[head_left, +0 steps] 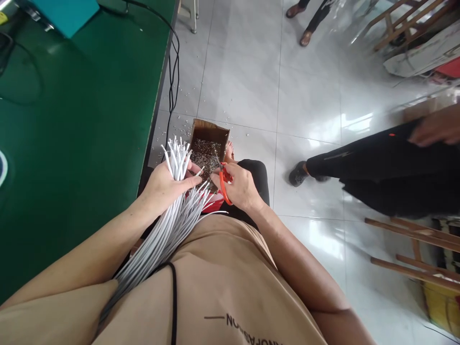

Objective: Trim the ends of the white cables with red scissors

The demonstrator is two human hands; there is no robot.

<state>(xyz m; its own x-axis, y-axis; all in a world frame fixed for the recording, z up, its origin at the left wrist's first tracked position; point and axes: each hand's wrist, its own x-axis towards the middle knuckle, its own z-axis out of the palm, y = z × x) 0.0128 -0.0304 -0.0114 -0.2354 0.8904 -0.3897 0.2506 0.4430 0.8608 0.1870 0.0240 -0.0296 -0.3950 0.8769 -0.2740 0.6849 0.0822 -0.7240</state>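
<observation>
A thick bundle of grey-white cables (pixel 163 230) runs from under my left arm up across my lap. Around its upper part my left hand (pixel 172 182) is closed, with the cut ends fanning out above the fingers. One cable end sticks out near my left thumb and fingertips. More loose ends of the bundle lie just below that thumb. My right hand (pixel 239 184) holds a pair of scissors (pixel 225 187) with orange handles, the fingers in and around the loops. The blades point up and left, close to the cable ends; whether they touch any is unclear.
Beyond my hands a cardboard box (pixel 210 132) holds many small clippings, with more scattered on the tiled floor (pixel 247 105). A green table (pixel 82 143) is at left, black cords (pixel 174 81) hanging from its edge. At right stand a person in black trousers (pixel 362 153) and wooden stools (pixel 413 235).
</observation>
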